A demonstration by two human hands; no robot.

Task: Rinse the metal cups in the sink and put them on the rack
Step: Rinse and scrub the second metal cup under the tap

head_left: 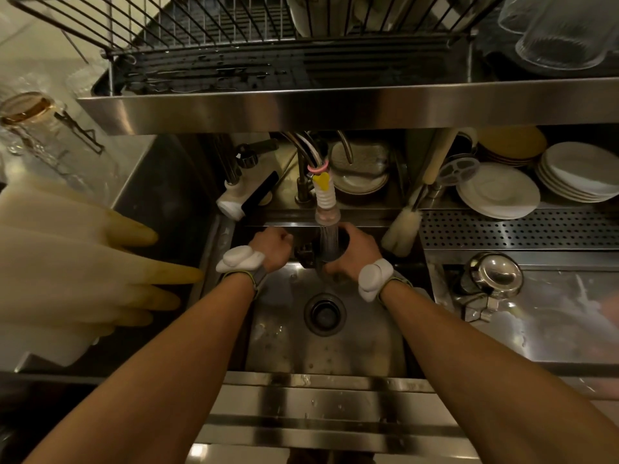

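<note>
Forearms (167,363) over sink (284,333): right hand (355,254) around metal cup (340,242) under spray (329,234), left hand (273,247) fisted, grasp indiscernible.

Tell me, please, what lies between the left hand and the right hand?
The metal cup, which the right hand grips under the running water, in the head view.

The right hand (356,254) grips a dark metal cup (339,243) under water streaming from the white ribbed tap nozzle (326,197), over the stainless steel sink (278,333). The left hand (272,247), fingers curled, is just beside the cup; what it holds is unclear.
</note>
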